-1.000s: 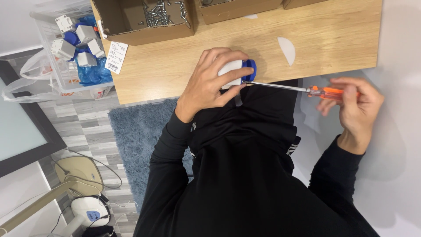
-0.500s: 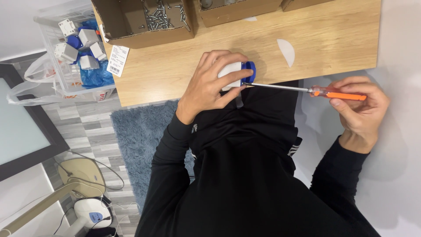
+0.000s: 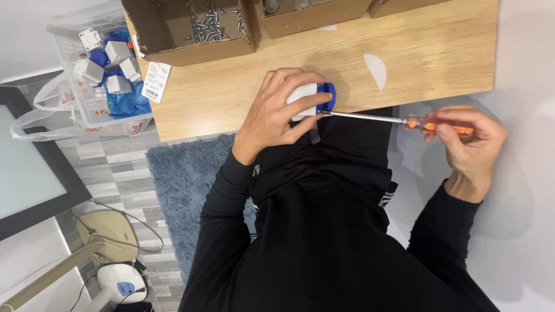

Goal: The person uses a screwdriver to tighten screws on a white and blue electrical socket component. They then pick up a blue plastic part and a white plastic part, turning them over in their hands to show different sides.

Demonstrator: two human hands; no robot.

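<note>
Left hand (image 3: 277, 112) clamps a white-and-blue part (image 3: 312, 99) at the bench (image 3: 416, 52) edge; right hand (image 3: 468, 141) grips an orange-handled screwdriver (image 3: 399, 120), its shaft lying level, tip at the part's near side.

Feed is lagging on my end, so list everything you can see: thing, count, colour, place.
white and blue part: one, desk edge, under left hand
screwdriver: one, orange handle, tip at the part
wooden desk: one, light brown, top
cardboard boxes: three in part, brown, desk rear
screws: many, silver, left box
clear bin: one, left, holding white and blue parts
rug: one, blue-grey, floor
left hand: grips the part
right hand: holds the screwdriver
</note>
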